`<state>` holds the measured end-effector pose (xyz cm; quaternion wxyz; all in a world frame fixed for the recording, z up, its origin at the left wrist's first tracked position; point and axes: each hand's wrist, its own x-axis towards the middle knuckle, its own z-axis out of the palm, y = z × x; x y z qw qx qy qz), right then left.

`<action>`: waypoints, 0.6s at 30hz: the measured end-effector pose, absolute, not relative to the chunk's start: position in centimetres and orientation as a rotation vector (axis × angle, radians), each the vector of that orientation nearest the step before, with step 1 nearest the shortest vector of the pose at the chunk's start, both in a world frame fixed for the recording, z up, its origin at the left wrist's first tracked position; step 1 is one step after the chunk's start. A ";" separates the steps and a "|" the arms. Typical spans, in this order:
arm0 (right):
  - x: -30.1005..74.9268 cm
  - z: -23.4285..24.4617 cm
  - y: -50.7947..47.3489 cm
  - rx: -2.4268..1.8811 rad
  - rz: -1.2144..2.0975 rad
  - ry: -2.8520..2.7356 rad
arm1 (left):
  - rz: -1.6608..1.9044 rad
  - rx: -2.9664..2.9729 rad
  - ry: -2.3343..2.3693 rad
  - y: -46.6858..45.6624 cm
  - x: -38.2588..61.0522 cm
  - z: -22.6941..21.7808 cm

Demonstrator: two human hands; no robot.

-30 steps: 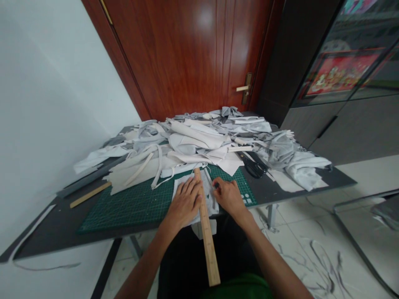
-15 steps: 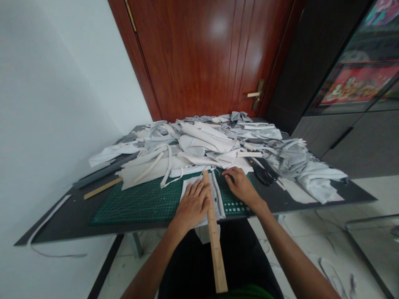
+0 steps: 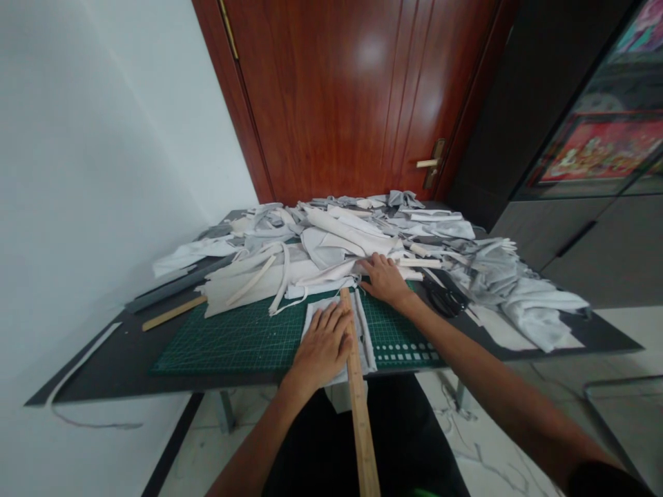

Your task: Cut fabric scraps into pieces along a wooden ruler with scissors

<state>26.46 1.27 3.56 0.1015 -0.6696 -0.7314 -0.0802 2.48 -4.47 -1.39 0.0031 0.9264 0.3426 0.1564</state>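
My left hand (image 3: 322,345) lies flat with fingers spread, pressing on a wooden ruler (image 3: 357,393) and the pale grey fabric piece (image 3: 367,335) beneath it. The ruler runs lengthwise over the fabric and sticks out past the table's front edge towards me. Both rest on a green cutting mat (image 3: 233,338). My right hand (image 3: 386,279) reaches to the front of a heap of white and grey fabric (image 3: 336,238), its fingers apart and touching the cloth there. Black scissors (image 3: 446,298) lie to the right of that hand.
Crumpled grey cloth (image 3: 533,297) covers the table's right side. A wooden strip (image 3: 173,313) and a dark grey roll (image 3: 179,283) lie at the left. Behind the dark table (image 3: 98,373) stand a wooden door (image 3: 342,96) and a cabinet (image 3: 559,235).
My right hand has moved forward from beside the ruler to the fabric heap. My left hand stays on the ruler and fabric. The view has shifted slightly.
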 end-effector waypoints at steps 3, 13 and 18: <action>24.8 4.6 4.3 -2.017 -0.225 -2.202 | 0.491 2.899 1.077 -4.6 2.6 -1.3; 29.6 11.4 11.8 -2.241 -0.349 -1.924 | 0.469 2.839 1.081 -4.8 2.6 -1.0; 32.6 11.1 11.0 -2.262 -0.336 -1.927 | 0.490 2.837 1.089 -4.7 2.7 -1.0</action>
